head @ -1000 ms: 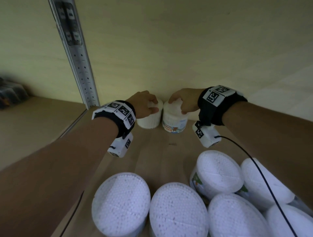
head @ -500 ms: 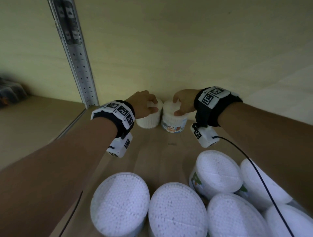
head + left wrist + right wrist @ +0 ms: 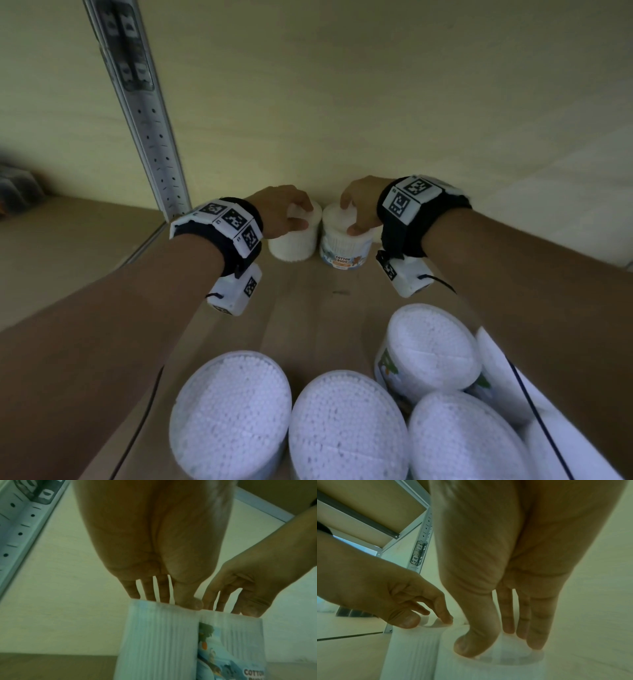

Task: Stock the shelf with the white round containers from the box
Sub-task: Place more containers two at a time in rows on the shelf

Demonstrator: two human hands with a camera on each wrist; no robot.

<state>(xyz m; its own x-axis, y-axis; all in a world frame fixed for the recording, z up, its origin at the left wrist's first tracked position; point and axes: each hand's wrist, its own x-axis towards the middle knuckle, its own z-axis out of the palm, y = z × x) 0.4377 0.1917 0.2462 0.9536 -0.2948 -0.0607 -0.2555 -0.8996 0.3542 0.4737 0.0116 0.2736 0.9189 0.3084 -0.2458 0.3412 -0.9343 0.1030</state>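
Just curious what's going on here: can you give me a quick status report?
Left hand grips one white container from above; right hand grips its labelled neighbour. Both upright at shelf's back wall. Nothing blocking.

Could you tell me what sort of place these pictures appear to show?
Probably a shop or stockroom shelving bay. A perforated metal upright frames a wooden shelf board, and many identical tubs of cotton buds sit in front while each hand sets one, such as the labelled tub, against the back.
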